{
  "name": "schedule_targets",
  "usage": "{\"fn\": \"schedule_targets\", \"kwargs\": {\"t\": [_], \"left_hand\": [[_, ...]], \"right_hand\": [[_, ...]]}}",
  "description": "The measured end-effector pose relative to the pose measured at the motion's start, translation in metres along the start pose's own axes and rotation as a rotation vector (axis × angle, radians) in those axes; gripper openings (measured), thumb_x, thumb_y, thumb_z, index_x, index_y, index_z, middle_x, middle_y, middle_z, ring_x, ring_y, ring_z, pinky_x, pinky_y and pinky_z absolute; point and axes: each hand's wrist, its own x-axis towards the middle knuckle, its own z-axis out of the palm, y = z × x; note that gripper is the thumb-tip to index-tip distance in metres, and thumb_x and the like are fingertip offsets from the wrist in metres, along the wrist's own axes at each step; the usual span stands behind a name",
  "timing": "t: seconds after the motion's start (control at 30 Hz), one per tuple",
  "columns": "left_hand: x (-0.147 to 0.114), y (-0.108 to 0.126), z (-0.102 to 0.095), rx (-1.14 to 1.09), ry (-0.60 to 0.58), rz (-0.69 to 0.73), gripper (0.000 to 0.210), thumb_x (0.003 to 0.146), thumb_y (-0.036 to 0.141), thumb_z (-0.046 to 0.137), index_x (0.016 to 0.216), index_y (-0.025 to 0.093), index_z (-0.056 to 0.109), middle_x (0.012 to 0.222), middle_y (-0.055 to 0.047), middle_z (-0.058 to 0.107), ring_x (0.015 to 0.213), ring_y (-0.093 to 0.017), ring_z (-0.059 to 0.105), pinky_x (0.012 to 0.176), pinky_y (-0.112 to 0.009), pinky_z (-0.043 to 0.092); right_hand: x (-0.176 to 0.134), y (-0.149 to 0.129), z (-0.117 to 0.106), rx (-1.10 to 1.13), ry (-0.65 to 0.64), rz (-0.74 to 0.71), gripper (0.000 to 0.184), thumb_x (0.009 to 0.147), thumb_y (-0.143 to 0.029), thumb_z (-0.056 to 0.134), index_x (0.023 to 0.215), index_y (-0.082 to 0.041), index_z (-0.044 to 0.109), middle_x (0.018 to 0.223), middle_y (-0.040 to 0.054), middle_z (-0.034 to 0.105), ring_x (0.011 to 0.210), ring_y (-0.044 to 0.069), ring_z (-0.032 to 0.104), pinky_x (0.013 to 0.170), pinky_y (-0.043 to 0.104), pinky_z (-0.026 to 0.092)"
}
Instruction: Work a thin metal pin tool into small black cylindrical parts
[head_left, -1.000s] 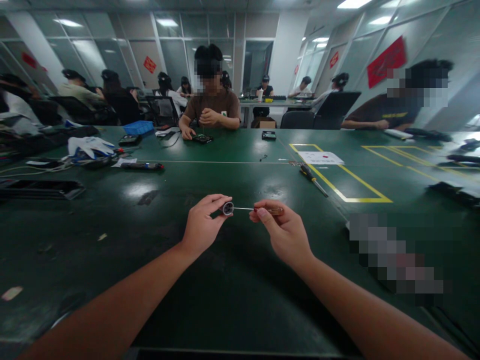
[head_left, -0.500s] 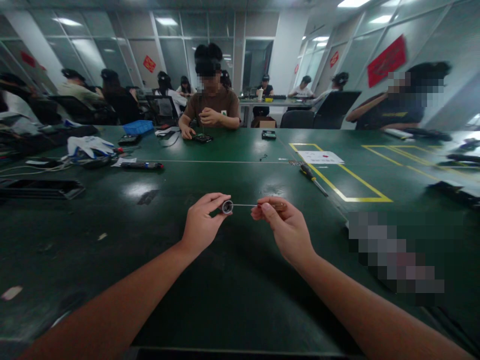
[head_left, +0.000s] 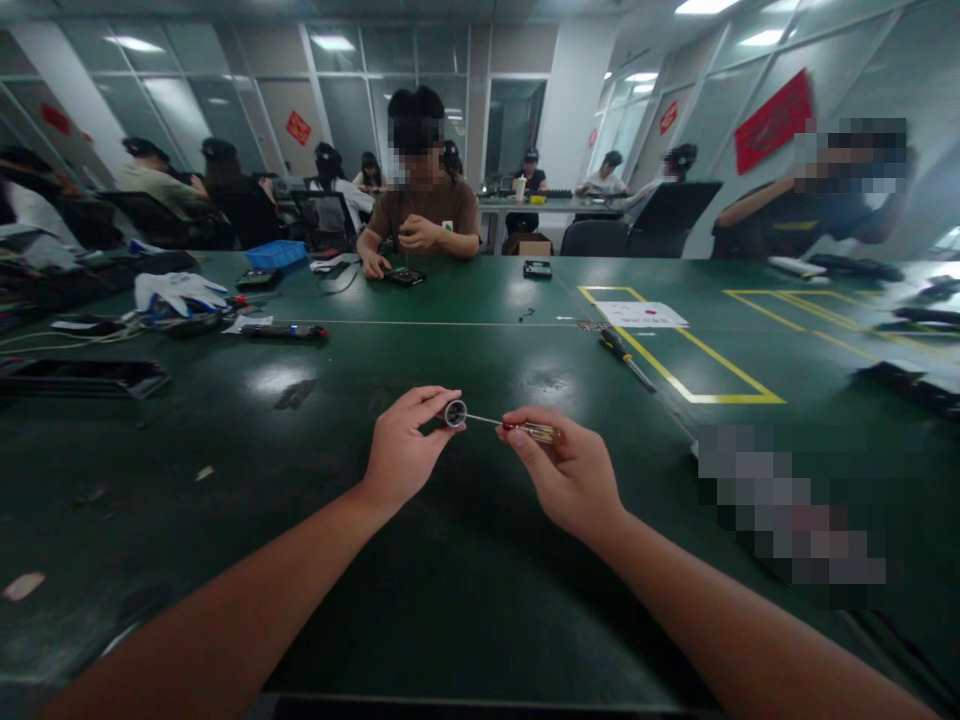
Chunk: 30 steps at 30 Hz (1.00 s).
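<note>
My left hand [head_left: 405,445] pinches a small round part with a pale metallic rim and a dark inside [head_left: 455,413] between thumb and fingers. In my right hand [head_left: 574,470] is a screwdriver [head_left: 536,431] with a clear amber handle and a red collar. Its thin shaft points left and its tip meets the rim side of the round part; whether it goes inside I cannot tell. Both hands are held above the green table [head_left: 480,600].
Beyond my hands lie a black and yellow screwdriver [head_left: 626,358] and a white paper sheet [head_left: 645,315] by yellow tape. White gloves [head_left: 180,297], a black pen-shaped tool [head_left: 274,331] and a blue basket [head_left: 276,254] are on the left. Opposite sits a person [head_left: 420,215] handling a dark device.
My right hand has shifted slightly left and its fingers have rolled round the handle, showing more of it. The screwdriver shaft now slopes down to the right. My left hand stays put.
</note>
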Motion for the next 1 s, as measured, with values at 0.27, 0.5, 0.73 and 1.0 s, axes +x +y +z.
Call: {"fn": "schedule_targets", "kwargs": {"t": [0.27,0.5,0.73,1.0], "left_hand": [[-0.002,0.001,0.000,-0.005,-0.007,0.000,0.037,0.081,0.016,0.081,0.117,0.024,0.075,0.113,-0.006,0.074,0.102,-0.021,0.071,0.095,-0.040,0.059],[-0.001,0.001,0.000,0.001,-0.009,-0.005,0.037,0.081,0.014,0.080,0.116,0.024,0.075,0.113,-0.006,0.075,0.102,-0.021,0.071,0.094,-0.039,0.059],[-0.001,0.000,0.001,0.012,0.004,-0.021,0.038,0.079,0.013,0.081,0.115,0.023,0.076,0.112,-0.005,0.075,0.102,-0.021,0.071,0.095,-0.039,0.058],[0.000,-0.001,0.001,0.008,0.020,-0.018,0.037,0.080,0.016,0.081,0.116,0.023,0.075,0.113,-0.005,0.074,0.103,-0.022,0.070,0.095,-0.040,0.058]], "right_hand": [[0.001,-0.006,-0.003,-0.048,0.008,-0.070,0.014,0.093,-0.027,0.067,0.105,-0.028,0.075,0.096,0.0041,0.081,0.085,0.024,0.076,0.083,0.040,0.057],[0.000,-0.005,-0.001,-0.039,-0.023,-0.061,0.013,0.093,-0.028,0.068,0.105,-0.027,0.075,0.097,0.0050,0.080,0.086,0.023,0.075,0.083,0.039,0.057],[0.007,0.006,0.008,0.508,0.071,0.281,0.022,0.090,-0.040,0.074,0.101,-0.022,0.074,0.088,0.0051,0.079,0.084,0.021,0.075,0.084,0.040,0.061],[0.007,0.004,0.009,0.525,0.039,0.274,0.021,0.087,-0.039,0.078,0.101,-0.023,0.075,0.090,0.0043,0.080,0.086,0.020,0.075,0.088,0.040,0.060]]}}
